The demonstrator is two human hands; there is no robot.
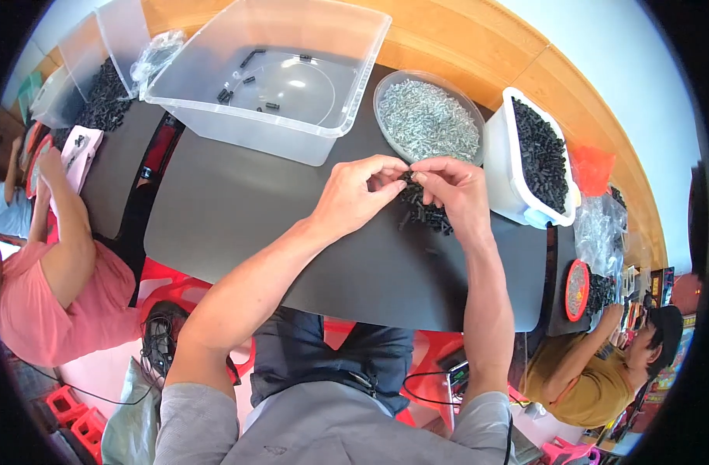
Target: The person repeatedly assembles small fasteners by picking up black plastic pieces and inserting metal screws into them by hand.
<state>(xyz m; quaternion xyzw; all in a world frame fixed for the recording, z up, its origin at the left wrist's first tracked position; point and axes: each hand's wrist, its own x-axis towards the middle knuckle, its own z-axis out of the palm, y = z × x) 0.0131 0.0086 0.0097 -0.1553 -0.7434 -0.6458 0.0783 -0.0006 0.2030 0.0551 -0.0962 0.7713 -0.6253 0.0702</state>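
Over the dark tabletop [323,232], my left hand [350,195] and my right hand [459,194] meet with thumbs and forefingers pinched close together. Whatever small piece sits between the fingertips is too small to make out. Directly beneath the fingers lies a loose pile of small black plastic pieces [430,217], partly covered by my right hand. Just beyond my hands stands a round clear tub heaped with small shiny silvery pieces [428,116]. To its right is a white container [500,182] full of black tubular pieces [539,151].
A large translucent bin [253,128] with a few black pieces [272,105] inside stands at the far left. One person in pink [60,294] sits to the left, another in a mustard shirt [595,384] to the right. A red-rimmed tray [577,291] lies near the latter.
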